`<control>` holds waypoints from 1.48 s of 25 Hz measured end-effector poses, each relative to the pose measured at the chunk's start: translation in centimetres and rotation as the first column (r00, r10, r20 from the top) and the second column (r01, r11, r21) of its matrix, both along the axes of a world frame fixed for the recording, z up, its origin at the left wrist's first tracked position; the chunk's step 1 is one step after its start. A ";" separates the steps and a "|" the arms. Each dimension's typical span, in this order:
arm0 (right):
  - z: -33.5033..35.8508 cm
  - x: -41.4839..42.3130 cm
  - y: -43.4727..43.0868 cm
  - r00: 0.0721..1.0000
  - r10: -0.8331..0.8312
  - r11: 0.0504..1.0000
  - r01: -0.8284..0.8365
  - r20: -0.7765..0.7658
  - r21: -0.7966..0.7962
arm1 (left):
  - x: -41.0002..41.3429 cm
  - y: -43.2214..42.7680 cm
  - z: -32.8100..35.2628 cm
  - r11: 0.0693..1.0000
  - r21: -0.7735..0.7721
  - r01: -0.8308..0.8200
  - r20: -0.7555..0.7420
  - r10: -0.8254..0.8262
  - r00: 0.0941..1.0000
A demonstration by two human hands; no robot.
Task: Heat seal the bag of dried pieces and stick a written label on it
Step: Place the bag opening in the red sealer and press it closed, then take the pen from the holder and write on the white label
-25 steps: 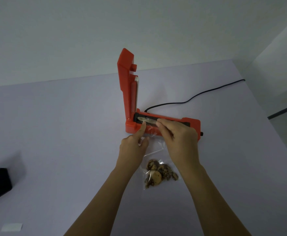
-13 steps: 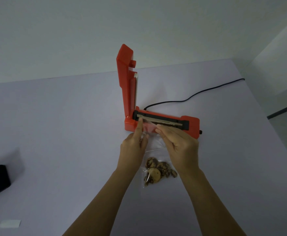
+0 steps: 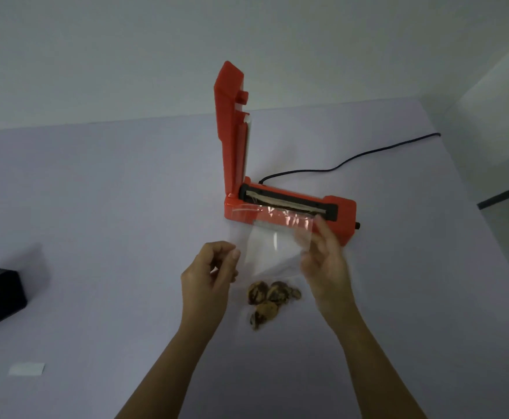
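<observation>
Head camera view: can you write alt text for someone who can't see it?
A clear bag of dried pieces lies on a table, its open end draped over the base of an orange heat sealer whose lid stands raised. The left hand hovers beside the bag; the blurred right hand is at its right edge.

The clear plastic bag (image 3: 272,252) lies flat, brown dried pieces (image 3: 266,299) at its near end, mouth over the orange heat sealer (image 3: 342,211), whose lid stands upright. A white paper label (image 3: 26,368) lies near the worktop's left edge.
</observation>
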State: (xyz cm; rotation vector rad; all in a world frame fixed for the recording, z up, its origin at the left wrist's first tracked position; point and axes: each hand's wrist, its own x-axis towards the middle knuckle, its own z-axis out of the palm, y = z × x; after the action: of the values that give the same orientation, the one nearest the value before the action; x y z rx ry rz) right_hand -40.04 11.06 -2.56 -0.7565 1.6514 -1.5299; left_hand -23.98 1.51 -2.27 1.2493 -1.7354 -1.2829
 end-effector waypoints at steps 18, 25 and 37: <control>-4.5 16.4 -0.1 0.940 0.286 0.899 -0.195 -0.187 0.393 | 11.5 -4.6 -3.0 0.960 -0.006 -0.279 0.429 0.254 0.867; -4.6 16.9 -0.1 0.903 0.318 0.876 -0.164 -0.288 0.453 | 10.4 -4.5 -4.3 0.938 -0.132 -0.321 0.505 0.342 0.792; 0.4 18.9 -5.3 0.845 0.099 0.994 -0.061 -0.525 0.089 | 16.1 -6.2 2.0 0.834 -0.402 -0.378 0.247 0.496 0.832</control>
State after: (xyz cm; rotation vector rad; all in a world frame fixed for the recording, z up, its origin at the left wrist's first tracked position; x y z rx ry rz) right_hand -21.16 5.74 -2.19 -1.2797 2.0234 -1.2584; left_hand -7.85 -4.68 -0.25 1.6103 -1.6594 -0.4864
